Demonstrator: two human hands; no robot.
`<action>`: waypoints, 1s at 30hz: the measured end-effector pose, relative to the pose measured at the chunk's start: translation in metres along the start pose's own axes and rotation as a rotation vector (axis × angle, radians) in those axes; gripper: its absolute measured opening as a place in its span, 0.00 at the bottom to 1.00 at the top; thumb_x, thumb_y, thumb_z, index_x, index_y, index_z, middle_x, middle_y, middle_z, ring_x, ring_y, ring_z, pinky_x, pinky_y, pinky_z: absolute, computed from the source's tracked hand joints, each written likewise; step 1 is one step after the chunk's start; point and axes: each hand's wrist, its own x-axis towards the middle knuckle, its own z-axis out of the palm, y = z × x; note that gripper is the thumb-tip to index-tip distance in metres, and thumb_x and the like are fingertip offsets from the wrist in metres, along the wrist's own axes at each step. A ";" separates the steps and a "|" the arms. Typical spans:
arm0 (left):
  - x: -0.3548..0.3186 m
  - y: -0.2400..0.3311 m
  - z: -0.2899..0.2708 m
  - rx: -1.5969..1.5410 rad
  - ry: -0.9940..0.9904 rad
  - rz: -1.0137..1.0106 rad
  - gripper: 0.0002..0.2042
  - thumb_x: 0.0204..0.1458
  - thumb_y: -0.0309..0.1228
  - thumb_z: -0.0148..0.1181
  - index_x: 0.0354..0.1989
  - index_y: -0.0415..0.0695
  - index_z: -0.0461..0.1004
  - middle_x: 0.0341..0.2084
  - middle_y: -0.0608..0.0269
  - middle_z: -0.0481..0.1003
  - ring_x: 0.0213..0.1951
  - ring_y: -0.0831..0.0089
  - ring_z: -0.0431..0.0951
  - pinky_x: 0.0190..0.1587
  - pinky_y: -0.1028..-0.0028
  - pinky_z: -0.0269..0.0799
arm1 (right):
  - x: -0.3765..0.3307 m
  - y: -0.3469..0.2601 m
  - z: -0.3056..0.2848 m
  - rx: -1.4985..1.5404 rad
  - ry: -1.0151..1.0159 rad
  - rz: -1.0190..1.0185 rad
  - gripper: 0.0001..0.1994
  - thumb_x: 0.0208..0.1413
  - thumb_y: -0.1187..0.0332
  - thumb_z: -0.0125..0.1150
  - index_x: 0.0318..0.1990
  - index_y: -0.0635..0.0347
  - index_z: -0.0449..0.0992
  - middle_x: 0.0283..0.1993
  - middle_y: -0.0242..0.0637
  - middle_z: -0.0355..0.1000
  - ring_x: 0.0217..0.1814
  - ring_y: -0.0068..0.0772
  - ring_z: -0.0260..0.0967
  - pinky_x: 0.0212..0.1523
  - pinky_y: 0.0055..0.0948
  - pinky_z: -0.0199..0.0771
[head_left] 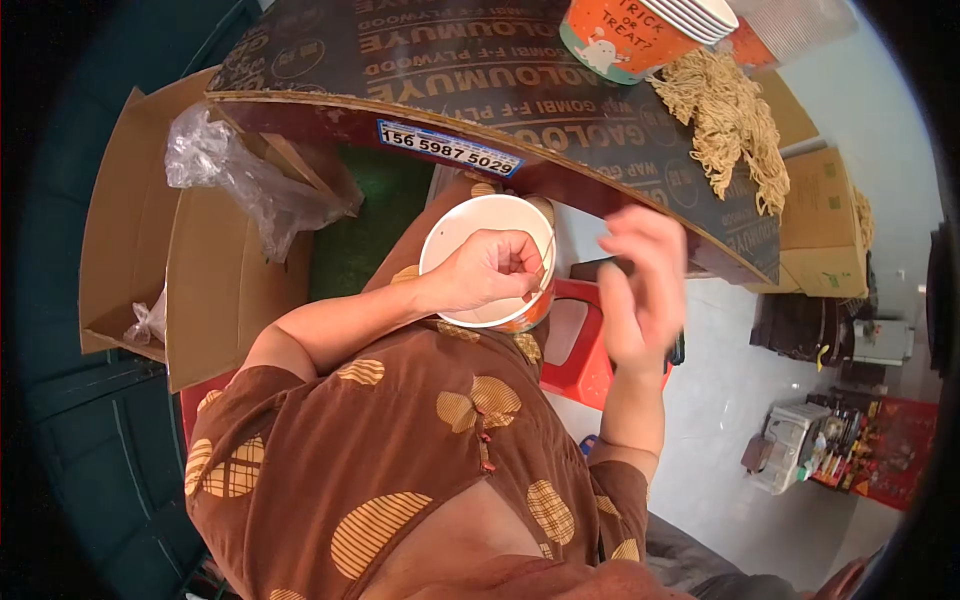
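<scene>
A paper bucket [455, 236], white inside with an orange printed outside, rests on my lap with its mouth facing up. Over its opening, my left hand [485, 272] is closed in a pinch on a thin beige cord [546, 262] beside the bucket's right rim. Where the cord runs beneath the fingers I cannot make out. To the right of the bucket and apart from it, my right hand [645, 285] is raised, its thumb and fingers spread. It is slightly blurred by motion, and nothing shows between its fingers.
Ahead is a dark plywood table [480, 70] bearing stacked orange paper buckets [640, 38], a beige cord bundle [725, 125] and clear plastic cups [800, 30]. An open cardboard box [225, 280] with a plastic bag [250, 185] stands left. A red stool [590, 372] is at right.
</scene>
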 end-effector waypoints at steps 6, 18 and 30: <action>0.001 0.003 -0.006 0.022 -0.042 0.042 0.02 0.53 0.17 0.55 0.33 0.37 0.70 0.30 0.65 0.73 0.34 0.79 0.73 0.40 0.77 0.70 | 0.001 -0.036 -0.020 -0.134 0.110 -0.233 0.12 0.36 0.82 0.55 0.32 0.61 0.72 0.35 0.39 0.65 0.37 0.43 0.62 0.39 0.37 0.64; -0.004 0.008 -0.010 0.011 -0.052 0.103 0.03 0.53 0.18 0.56 0.33 0.38 0.69 0.29 0.66 0.72 0.33 0.80 0.73 0.39 0.79 0.70 | -0.040 0.017 0.015 -0.083 -0.250 0.325 0.07 0.48 0.77 0.61 0.36 0.62 0.75 0.34 0.39 0.70 0.40 0.41 0.65 0.43 0.36 0.65; -0.004 0.007 -0.012 -0.006 -0.083 0.063 0.03 0.53 0.20 0.57 0.32 0.39 0.70 0.32 0.66 0.73 0.34 0.80 0.73 0.40 0.78 0.69 | -0.043 0.024 0.032 -0.039 -0.230 0.250 0.05 0.49 0.77 0.61 0.32 0.62 0.70 0.30 0.40 0.67 0.35 0.44 0.63 0.38 0.38 0.63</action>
